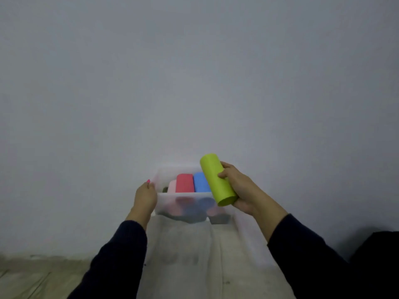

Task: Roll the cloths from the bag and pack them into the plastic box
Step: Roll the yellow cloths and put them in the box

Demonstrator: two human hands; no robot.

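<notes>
Our right hand (239, 186) grips a rolled lime-green cloth (218, 180), tilted above the right end of the clear plastic box (185, 207). Our left hand (145, 196) holds the box's left rim. Inside lie red (184, 183), blue (201, 182) and pink rolls (172, 186) side by side.

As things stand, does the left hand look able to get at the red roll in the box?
Probably yes. The left hand rests on the plastic box at its left wall, the box is open on top, and the red roll lies uncovered; only the pink roll sits between.
</notes>
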